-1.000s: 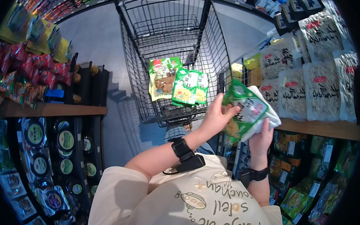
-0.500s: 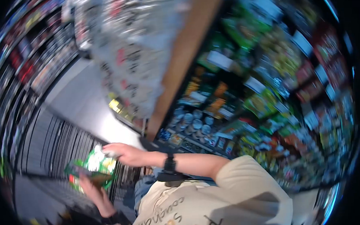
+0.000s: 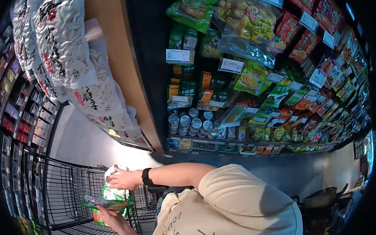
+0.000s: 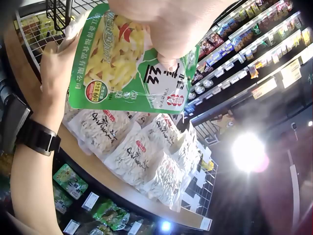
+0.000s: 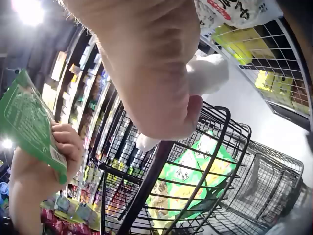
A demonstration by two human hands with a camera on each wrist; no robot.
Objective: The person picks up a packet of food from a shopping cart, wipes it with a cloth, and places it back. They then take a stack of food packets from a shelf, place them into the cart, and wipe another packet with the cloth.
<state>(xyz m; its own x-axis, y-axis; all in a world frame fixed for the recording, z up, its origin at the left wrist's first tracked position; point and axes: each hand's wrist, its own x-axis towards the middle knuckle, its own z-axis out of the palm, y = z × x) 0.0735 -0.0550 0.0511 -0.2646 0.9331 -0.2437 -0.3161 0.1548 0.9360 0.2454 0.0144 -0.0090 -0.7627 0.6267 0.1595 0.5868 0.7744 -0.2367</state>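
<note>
My left hand [image 3: 112,221] pinches a green food packet [image 3: 103,203] over the cart. In the left wrist view my left hand [image 4: 171,27] covers the upper edge of this packet [image 4: 117,63], whose printed front shows. My right hand [image 3: 125,179] grips a crumpled white item [image 3: 111,170], apart from the packet; in the right wrist view this white item [image 5: 210,74] sticks out beside my right hand [image 5: 151,73]. Below, green packets [image 5: 188,171] lie inside the black wire cart.
The black wire shopping cart [image 3: 66,187] stands at lower left. White bags [image 3: 61,43] fill a wooden-edged shelf [image 3: 119,57] beside it. Hanging packets [image 3: 252,78] and small jars [image 3: 194,123] line the racks to the right.
The head view has swung right toward the shelves. Both hands were at the packet; now my left hand alone holds it, while my right hand has moved apart from it with the white item.
</note>
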